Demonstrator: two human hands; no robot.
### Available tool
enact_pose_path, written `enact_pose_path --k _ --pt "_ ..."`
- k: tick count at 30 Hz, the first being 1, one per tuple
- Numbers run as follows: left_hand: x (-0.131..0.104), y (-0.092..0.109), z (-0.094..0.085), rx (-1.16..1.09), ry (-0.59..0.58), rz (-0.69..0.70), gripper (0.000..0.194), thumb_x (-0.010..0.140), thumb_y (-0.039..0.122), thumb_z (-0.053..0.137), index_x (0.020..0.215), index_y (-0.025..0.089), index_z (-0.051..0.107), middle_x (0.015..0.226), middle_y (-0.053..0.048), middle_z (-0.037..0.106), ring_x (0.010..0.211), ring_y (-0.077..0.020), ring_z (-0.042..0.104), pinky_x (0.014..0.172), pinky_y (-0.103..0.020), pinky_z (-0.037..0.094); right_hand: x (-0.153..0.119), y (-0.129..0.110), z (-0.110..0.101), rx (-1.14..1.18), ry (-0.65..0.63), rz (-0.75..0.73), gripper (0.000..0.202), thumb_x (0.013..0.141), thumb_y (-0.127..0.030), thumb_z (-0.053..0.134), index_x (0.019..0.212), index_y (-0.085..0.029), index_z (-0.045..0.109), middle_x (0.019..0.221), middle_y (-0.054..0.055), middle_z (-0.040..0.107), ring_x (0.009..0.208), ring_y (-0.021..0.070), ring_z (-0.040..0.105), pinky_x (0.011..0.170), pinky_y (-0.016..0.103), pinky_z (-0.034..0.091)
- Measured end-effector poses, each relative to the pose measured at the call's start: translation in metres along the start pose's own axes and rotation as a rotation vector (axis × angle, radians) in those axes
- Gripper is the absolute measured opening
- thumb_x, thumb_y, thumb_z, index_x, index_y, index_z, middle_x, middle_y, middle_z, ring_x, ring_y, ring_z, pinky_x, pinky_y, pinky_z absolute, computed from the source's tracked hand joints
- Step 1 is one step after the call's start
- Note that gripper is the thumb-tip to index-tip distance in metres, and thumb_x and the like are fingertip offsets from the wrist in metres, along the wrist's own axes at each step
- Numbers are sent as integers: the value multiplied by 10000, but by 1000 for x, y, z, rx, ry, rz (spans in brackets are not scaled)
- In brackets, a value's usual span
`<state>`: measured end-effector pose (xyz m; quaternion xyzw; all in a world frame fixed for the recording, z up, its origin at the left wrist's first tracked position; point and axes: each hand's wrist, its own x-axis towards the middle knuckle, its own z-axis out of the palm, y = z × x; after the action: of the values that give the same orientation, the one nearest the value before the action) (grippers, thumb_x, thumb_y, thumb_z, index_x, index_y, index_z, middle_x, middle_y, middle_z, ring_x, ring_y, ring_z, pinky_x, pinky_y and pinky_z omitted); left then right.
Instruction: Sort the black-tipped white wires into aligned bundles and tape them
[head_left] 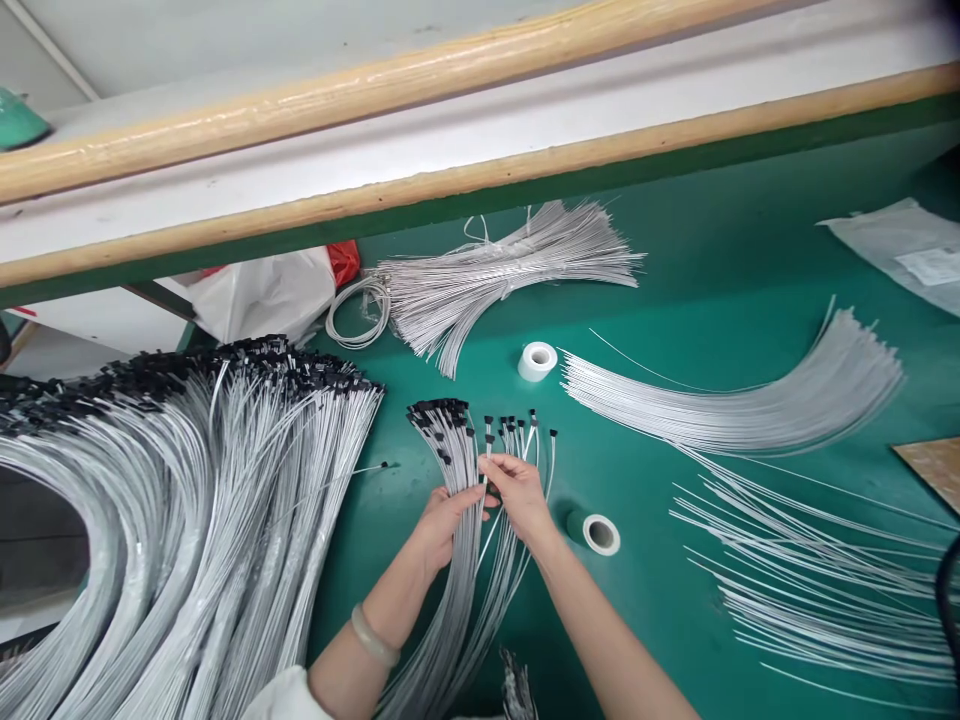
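My left hand (444,520) is closed around a bundle of thin grey cables (466,545), whose small black connectors (439,412) fan out above the fingers. Just right of it, my right hand (517,487) pinches a single cable (485,470) below its black end, close against the bundle. More loose cables (504,575) with black ends hang behind and beside my right hand. The lower ends of the bundle run down toward the bottom edge of the view.
A large heap of black-ended cables (172,500) fills the left. White tape rolls (538,361) stand near the hands. Cable bundles (517,255) lie at the back and right (735,400). A wooden-edged shelf (480,185) crosses above the green table (637,640). A plastic bag (900,245) lies far right.
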<state>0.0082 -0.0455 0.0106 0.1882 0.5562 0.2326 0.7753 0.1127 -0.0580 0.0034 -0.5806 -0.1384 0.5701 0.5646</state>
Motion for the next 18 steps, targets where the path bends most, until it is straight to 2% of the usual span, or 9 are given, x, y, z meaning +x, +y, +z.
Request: enact_pose_path --k 3,7,12,15,18 --pt "-1 1 -1 -16 -24 0 303 536 264 753 763 88 655 587 -61 667 446 -96 544 490 -207 427 0 -1 -2 30 18 37 236 556 -364 727 609 -148 645 549 -23 566 405 58 418 328 180 359" --pt "0 2 -3 -56 -64 6 297 543 248 754 775 86 662 632 -63 677 486 -108 569 544 -224 452 1 0 -3 63 -14 83 261 574 -395 714 636 -147 660 558 -13 589 372 61 407 314 195 338" --pt "-1 4 -3 -71 -26 -28 297 532 260 761 748 86 655 599 -55 663 495 -130 577 547 -246 453 2 3 -4 94 -43 79 312 590 -420 697 747 -151 675 674 34 649 419 95 446 348 227 368" --pt "-2 5 -3 -75 23 -57 311 520 257 767 764 102 652 614 -49 659 528 -142 586 562 -256 452 3 3 -7 28 -37 9 292 629 -427 661 731 -153 668 622 32 630 482 130 493 425 253 406" --pt "-1 4 -4 -55 53 -41 268 523 260 765 714 107 656 673 -50 659 580 -126 588 572 -233 447 4 5 -15 -257 81 -179 264 689 -422 590 619 -172 637 541 14 574 507 149 494 499 272 403"
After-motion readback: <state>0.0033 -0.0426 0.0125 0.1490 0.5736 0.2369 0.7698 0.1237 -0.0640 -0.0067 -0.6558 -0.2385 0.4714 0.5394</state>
